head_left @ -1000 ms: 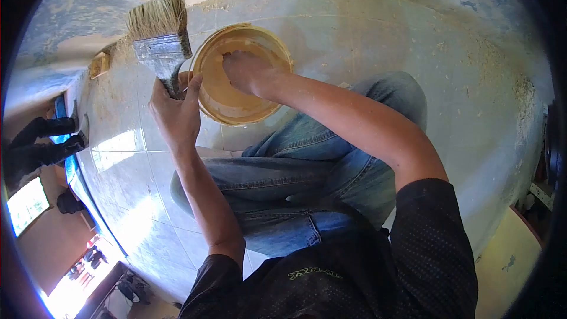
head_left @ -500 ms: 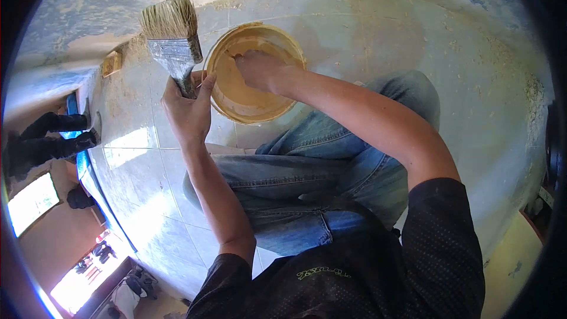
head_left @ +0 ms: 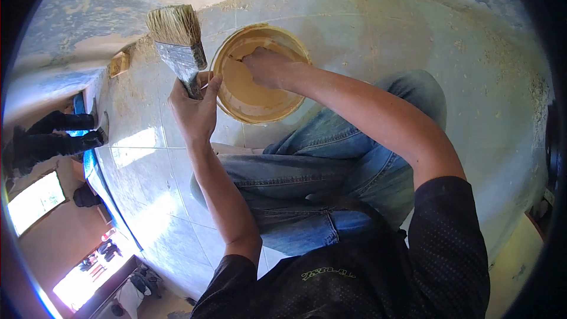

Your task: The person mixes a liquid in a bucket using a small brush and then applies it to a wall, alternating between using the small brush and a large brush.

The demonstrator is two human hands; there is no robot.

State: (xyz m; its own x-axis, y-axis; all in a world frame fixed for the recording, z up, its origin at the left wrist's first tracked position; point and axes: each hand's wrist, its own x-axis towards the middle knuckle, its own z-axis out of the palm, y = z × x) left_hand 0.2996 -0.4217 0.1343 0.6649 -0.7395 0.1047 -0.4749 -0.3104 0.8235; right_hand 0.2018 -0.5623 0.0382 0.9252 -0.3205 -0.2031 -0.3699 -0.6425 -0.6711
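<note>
My left hand (head_left: 196,109) is closed round the handle of a wide paint brush (head_left: 177,38), its pale bristles pointing up and away from me. The thumb of that hand is by the left rim of a round bucket (head_left: 263,121), which holds tan, muddy liquid. Inside the bucket's opening is my right hand (head_left: 269,70), fingers curled over the liquid near a small dark bit. What its fingers hold, if anything, is hidden.
Grey tiled floor (head_left: 378,41) with dried splashes surrounds the bucket. A patchy wall (head_left: 94,18) rises beyond, with a small wooden block (head_left: 119,64) at its foot. Another person's dark-clothed legs (head_left: 59,136) are at the left. My jeans-covered legs (head_left: 295,171) are folded below the bucket.
The whole view has shifted slightly, so most things sit a little further right. Both hands keep nearly the same places relative to the bucket and brush.
</note>
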